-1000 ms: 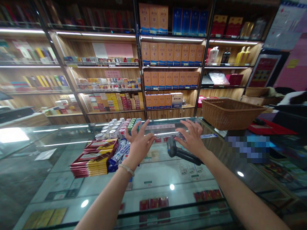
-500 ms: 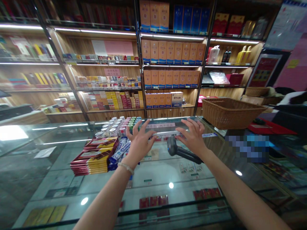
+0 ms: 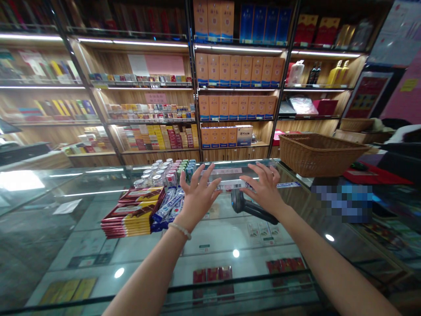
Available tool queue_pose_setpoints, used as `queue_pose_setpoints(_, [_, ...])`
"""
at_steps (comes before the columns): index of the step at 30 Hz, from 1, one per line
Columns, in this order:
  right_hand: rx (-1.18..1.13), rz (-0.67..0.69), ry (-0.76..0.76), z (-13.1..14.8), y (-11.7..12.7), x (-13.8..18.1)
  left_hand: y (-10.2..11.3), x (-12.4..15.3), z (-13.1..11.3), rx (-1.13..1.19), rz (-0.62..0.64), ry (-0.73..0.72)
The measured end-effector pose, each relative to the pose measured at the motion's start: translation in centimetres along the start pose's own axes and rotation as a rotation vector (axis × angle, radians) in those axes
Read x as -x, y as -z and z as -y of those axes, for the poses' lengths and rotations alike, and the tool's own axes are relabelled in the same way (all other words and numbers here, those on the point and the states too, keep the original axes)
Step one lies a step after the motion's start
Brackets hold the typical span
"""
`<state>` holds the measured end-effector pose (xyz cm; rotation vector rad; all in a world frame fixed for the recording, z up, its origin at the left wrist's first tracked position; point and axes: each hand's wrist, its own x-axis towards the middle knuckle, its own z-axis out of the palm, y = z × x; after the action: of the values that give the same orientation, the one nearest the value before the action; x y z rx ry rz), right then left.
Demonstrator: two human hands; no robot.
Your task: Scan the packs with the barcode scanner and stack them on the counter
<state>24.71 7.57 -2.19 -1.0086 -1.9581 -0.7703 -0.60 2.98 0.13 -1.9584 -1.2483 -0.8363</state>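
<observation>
My left hand [image 3: 197,193] and my right hand [image 3: 265,188] are raised over the glass counter [image 3: 217,241], fingers spread and apart, holding nothing. A black barcode scanner [image 3: 250,206] lies on the glass just under my right hand. Left of my left hand sit a stack of red and yellow chocolate bars [image 3: 133,213], blue and white candy sticks [image 3: 168,206] and a cluster of small cans [image 3: 164,174]. A pale flat box [image 3: 230,185] lies on the glass between my two hands, beyond the fingertips.
A wicker basket [image 3: 317,153] stands on the counter at the right, with a red mat [image 3: 375,174] behind it. Shelves of orange boxes [image 3: 238,70] and cigarette packs [image 3: 154,136] line the back wall. Cartons show under the glass [image 3: 213,276].
Both hands have shifted slightly forward and up over the counter, fingers still spread. The view has drifted a little to the left.
</observation>
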Motion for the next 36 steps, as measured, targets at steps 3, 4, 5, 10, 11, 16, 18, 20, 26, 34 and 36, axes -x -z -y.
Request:
queue_pose_setpoints(3, [-0.007, 0.058, -0.022, 0.1, 0.2, -0.1, -0.2, 0.0, 0.1, -0.006, -0.008, 0.006])
queue_pose_setpoints(4, [-0.008, 0.091, -0.030, 0.2, 0.3, -0.3, -0.3, 0.1, 0.1, -0.007, -0.010, 0.009])
queue_pose_setpoints(5, [-0.009, 0.128, -0.041, 0.2, 0.4, -0.5, -0.4, 0.1, 0.2, -0.008, -0.013, 0.012])
queue_pose_setpoints(10, [-0.014, 0.366, -0.213, 0.7, 0.7, -1.2, -0.8, 0.1, 0.9, -0.024, -0.025, 0.064])
queue_pose_setpoints(11, [-0.017, 0.424, -0.249, 0.9, 0.8, -1.1, -0.8, 0.1, 1.1, -0.028, -0.025, 0.085])
queue_pose_setpoints(16, [-0.038, 0.738, -0.280, 2.1, 1.2, 0.7, -0.8, 0.1, 1.5, -0.006, -0.001, 0.156])
queue_pose_setpoints(18, [-0.032, 0.821, -0.296, 2.6, 1.2, 1.4, -0.8, 0.2, 1.6, 0.007, 0.009, 0.167])
queue_pose_setpoints(20, [-0.027, 0.871, -0.318, 2.9, 1.1, 1.8, -1.0, 0.3, 1.6, 0.014, 0.014, 0.177])
queue_pose_setpoints(26, [-0.090, 0.855, -0.323, 2.8, 0.5, 2.3, -1.2, 0.4, 1.8, -0.005, 0.025, 0.184])
queue_pose_setpoints(34, [-0.112, 0.770, -0.262, 1.6, -0.7, 2.1, -1.1, 0.5, 2.3, 0.031, 0.005, 0.231])
queue_pose_setpoints(36, [-0.110, 0.737, -0.283, 1.2, -0.9, 1.8, -1.2, 0.5, 2.5, 0.028, -0.003, 0.236])
